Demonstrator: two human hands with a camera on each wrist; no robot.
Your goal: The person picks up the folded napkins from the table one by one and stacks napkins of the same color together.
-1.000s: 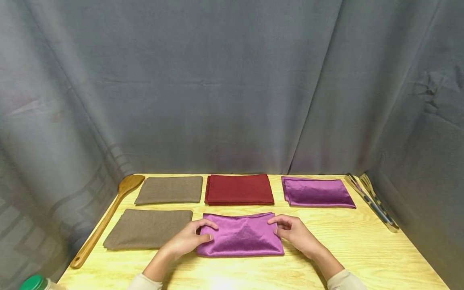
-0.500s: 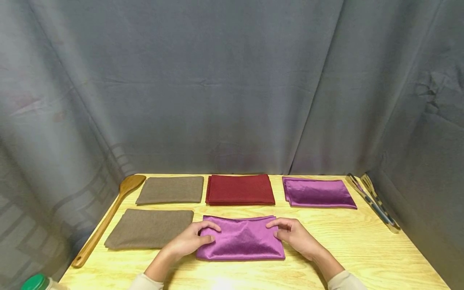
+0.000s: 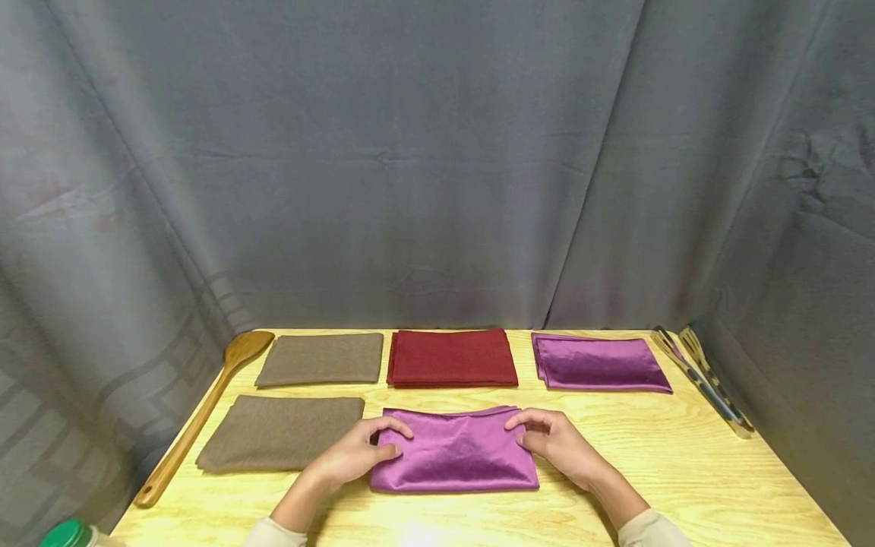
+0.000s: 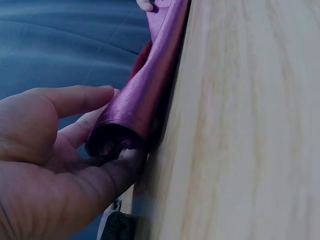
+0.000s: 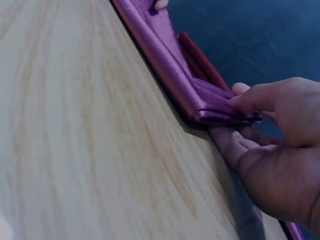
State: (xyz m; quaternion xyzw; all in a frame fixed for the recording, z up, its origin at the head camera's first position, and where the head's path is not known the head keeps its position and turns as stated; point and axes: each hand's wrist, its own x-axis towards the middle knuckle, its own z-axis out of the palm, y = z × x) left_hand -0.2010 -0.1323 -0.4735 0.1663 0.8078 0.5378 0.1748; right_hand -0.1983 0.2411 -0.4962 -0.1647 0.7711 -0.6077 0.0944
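A shiny purple cloth (image 3: 454, 452), folded into a flat rectangle, lies at the front middle of the wooden table. My left hand (image 3: 355, 450) grips its left edge; in the left wrist view, some fingers (image 4: 117, 175) are tucked under the rolled edge of the cloth (image 4: 135, 100). The right edge is pinched by my right hand (image 3: 559, 448). Stacked layers of that cloth (image 5: 215, 107) show between the digits in the right wrist view, some fingers (image 5: 232, 145) beneath them. Parts of the fingers under the cloth are hidden.
Behind lie a folded brown cloth (image 3: 321, 358), a dark red cloth (image 3: 453, 358) and another purple cloth (image 3: 604, 365). A second brown cloth (image 3: 283, 433) sits left. A wooden spatula (image 3: 198, 425) lines the left side, tongs (image 3: 707, 387) the right. A green-lidded jar (image 3: 67, 534) stands front left.
The front purple cloth has shifted slightly toward me, between 1.0 and 0.5 s ago, and its front edge sits a little nearer. Both hands keep nearly the same hold.
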